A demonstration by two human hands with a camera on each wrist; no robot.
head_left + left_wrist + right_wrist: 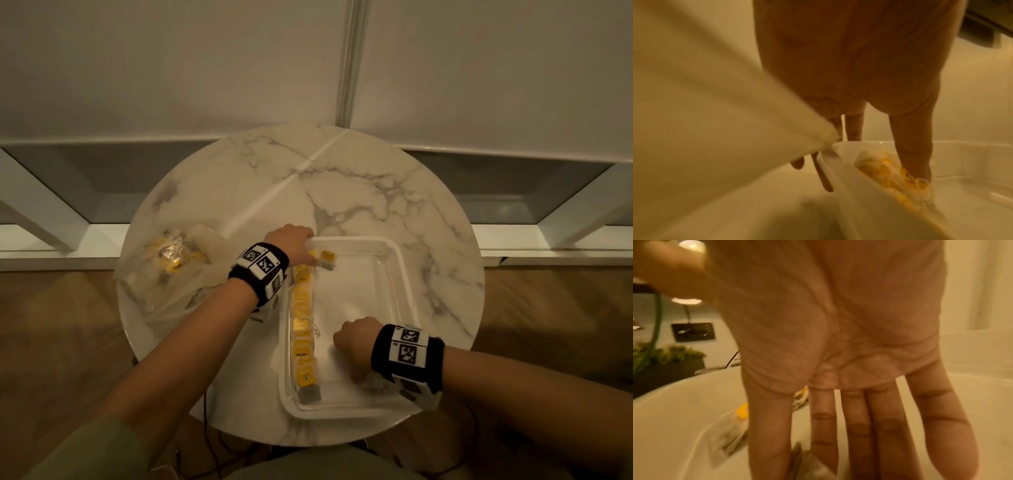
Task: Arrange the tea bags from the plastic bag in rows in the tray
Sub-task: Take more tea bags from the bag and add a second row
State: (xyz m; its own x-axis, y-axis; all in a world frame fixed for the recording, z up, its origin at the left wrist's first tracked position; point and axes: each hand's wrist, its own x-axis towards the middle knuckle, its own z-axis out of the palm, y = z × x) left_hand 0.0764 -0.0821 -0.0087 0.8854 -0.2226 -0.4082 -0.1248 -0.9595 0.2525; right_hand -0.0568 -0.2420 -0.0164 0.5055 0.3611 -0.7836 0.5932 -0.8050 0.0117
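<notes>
Taking the clear tray (406, 274) on the round marble table (376, 178) as the landmark, the crumpled plastic bag (171, 270) lies well to the tray's left on the tabletop, with a few yellow-tagged tea bags visible through it. Next comes the left forearm, reaching diagonally up to the tray's far left corner, a black wristband with coded markers (260, 270) around the wrist. The left hand (291, 245) sits over that corner with the palm turned down; in the left wrist view its thumb points straight down into the tray onto the top of the tea-bag stack (890, 175), while the other fingers (854, 128) hang straight outside the tray wall, so the hand is extended and pressing rather than clasping anything. Inside the tray, a single row of tea bags (303, 329) with yellow tags runs along the left wall from the far corner to the near one, and one more tea bag (327, 258) lies just beside the hand at the far end. To the right, the right forearm comes in from the tray's near right side, also banded at the wrist. The right hand (354, 346) hovers low over the tray's near middle; the right wrist view shows the palm flat and the fingers (888, 426) stretched straight and slightly apart, holding nothing, with a tea bag (729, 436) just left of them.
</notes>
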